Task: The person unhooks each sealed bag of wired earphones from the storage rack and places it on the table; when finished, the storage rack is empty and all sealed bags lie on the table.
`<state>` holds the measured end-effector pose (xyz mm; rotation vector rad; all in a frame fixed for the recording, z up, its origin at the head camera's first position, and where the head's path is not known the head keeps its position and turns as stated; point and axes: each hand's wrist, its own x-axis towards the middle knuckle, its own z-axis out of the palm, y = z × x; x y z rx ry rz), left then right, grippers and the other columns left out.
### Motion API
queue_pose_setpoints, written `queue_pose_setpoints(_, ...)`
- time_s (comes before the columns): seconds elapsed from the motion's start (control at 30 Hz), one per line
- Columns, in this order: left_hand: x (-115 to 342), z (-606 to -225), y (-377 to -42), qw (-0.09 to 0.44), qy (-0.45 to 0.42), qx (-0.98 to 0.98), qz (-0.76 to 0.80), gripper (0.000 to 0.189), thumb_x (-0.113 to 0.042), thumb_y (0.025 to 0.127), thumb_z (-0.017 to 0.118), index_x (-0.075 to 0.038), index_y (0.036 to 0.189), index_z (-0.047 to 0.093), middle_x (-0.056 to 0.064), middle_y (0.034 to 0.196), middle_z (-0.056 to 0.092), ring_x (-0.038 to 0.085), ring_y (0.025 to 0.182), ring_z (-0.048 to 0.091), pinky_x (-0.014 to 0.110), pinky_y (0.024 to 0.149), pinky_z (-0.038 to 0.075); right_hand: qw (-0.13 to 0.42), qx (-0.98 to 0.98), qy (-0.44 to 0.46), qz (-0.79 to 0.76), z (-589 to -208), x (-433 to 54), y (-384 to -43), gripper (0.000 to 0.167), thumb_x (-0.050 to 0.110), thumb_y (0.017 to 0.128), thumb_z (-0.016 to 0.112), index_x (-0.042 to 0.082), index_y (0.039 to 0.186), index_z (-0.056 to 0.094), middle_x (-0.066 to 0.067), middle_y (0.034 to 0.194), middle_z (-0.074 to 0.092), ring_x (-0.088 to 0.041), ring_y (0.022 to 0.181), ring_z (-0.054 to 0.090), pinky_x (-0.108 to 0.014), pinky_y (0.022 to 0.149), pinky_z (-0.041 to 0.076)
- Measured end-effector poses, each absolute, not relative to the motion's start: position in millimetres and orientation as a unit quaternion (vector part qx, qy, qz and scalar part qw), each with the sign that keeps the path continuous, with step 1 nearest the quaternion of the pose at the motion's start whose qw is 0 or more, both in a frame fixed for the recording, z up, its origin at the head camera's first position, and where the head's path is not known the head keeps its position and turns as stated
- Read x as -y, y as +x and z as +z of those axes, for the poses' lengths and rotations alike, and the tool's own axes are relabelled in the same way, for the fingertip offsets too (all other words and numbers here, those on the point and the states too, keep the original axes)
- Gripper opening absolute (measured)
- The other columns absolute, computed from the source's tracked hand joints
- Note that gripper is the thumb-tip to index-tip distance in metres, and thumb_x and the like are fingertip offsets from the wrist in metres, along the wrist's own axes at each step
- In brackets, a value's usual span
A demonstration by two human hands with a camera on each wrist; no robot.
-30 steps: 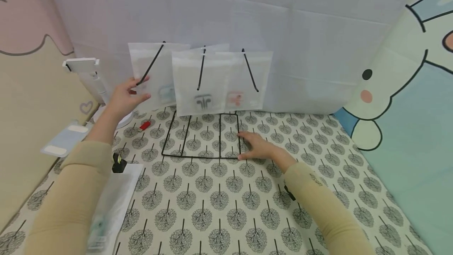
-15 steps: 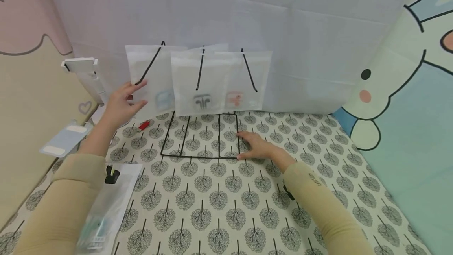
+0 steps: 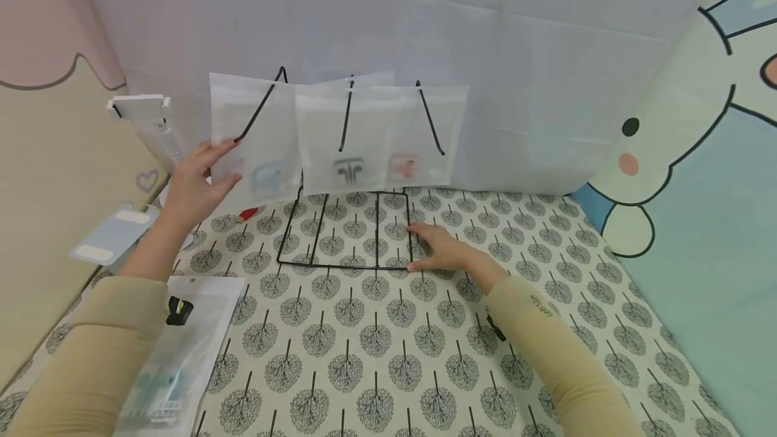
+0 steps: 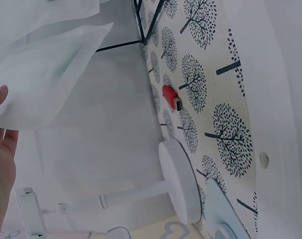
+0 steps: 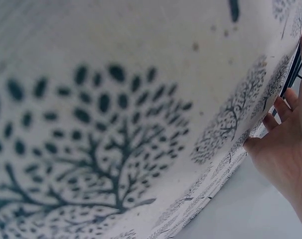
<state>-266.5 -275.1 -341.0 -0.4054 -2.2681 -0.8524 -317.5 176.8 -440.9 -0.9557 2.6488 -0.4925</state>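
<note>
My left hand (image 3: 194,184) pinches the left edge of a frosted zip bag (image 3: 257,130) with a blue item inside, thumb in front and fingers behind. The same bag (image 4: 46,74) slants across the upper left of the left wrist view. It hangs on the left hook of a black wire display rack (image 3: 377,235). Two more frosted bags hang beside it, one with a dark print (image 3: 349,170), the other with a red one (image 3: 403,166). My right hand (image 3: 443,250) rests at the right side of the rack's base, its thumb and fingertips spread along the wire.
A red USB stick (image 4: 169,95) lies on the tree-patterned cloth (image 3: 376,356), left of the rack. Behind my left arm are a white stand (image 3: 141,108) and a light-blue plate-like piece (image 3: 115,238). Another frosted bag (image 3: 209,329) lies at the front left.
My left hand has moved left and slightly forward on the hook's line, pulling the left bag with it. The bag now spreads farther left. The right hand has stayed in place.
</note>
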Motion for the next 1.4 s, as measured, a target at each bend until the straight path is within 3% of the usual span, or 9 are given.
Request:
queue_pose_setpoints(0.27, 276.9, -332.7, -258.4, 0.356, -0.171, 0.865, -0.309, 0.068, 0.006, 0.073, 0.076, -0.018, 0.134, 0.056, 0.014, 0.108, 0.059, 0.005, 0.059, 0.032, 0.014, 0.054, 0.029, 0.136, -0.920, -0.326, -0.170, -438.2, -176.4, -316.6, 0.099, 0.055, 0.076, 0.070, 0.011, 0.151, 0.022, -0.010, 0.156, 0.022, -0.030, 0.143, 0.021, -0.046, 0.116, 0.015)
queue_pose_setpoints(0.4, 278.4, -326.1, -251.3, 0.356, -0.176, 0.865, -0.306, 0.069, 0.008, 0.073, 0.076, -0.018, 0.133, 0.056, 0.016, 0.110, 0.059, 0.004, 0.058, 0.031, 0.014, 0.055, 0.029, 0.134, -0.919, -0.330, -0.168, -436.9, -176.1, -316.7, 0.100, 0.056, 0.076, 0.070, 0.011, 0.151, 0.022, -0.010, 0.156, 0.022, -0.031, 0.143, 0.021, -0.047, 0.116, 0.015)
queue_pose_setpoints(0.73, 281.7, -312.4, -236.6, 0.355, -0.191, 0.864, -0.303, 0.069, 0.011, 0.071, 0.074, -0.016, 0.133, 0.056, 0.014, 0.112, 0.060, 0.004, 0.070, 0.036, 0.016, 0.057, 0.028, 0.139, -0.921, -0.324, -0.166, -437.0, -175.3, -316.7, 0.100, 0.055, 0.076, 0.070, 0.012, 0.151, 0.021, -0.010, 0.156, 0.021, -0.031, 0.143, 0.019, -0.047, 0.116, 0.014)
queue_pose_setpoints(1.1, 287.1, -298.6, -214.3, 0.321, -0.191, 0.877, -0.303, 0.073, 0.012, 0.072, 0.071, -0.020, 0.135, 0.055, 0.018, 0.124, 0.057, -0.018, 0.101, 0.040, 0.003, 0.079, 0.031, 0.136, -0.920, -0.327, -0.169, -438.6, -175.5, -314.8, 0.100, 0.057, 0.075, 0.070, 0.012, 0.151, 0.022, -0.011, 0.156, 0.020, -0.033, 0.143, 0.019, -0.049, 0.116, 0.013)
queue_pose_setpoints(1.4, 290.2, -290.8, -198.3, 0.309, -0.191, 0.889, -0.279, 0.072, 0.009, 0.072, 0.072, -0.020, 0.136, 0.054, 0.013, 0.122, 0.057, -0.014, 0.098, 0.038, 0.008, 0.072, 0.029, 0.135, -0.918, -0.329, -0.176, -437.3, -175.5, -313.5, 0.099, 0.054, 0.076, 0.071, 0.011, 0.151, 0.022, -0.011, 0.156, 0.022, -0.033, 0.142, 0.020, -0.050, 0.115, 0.013)
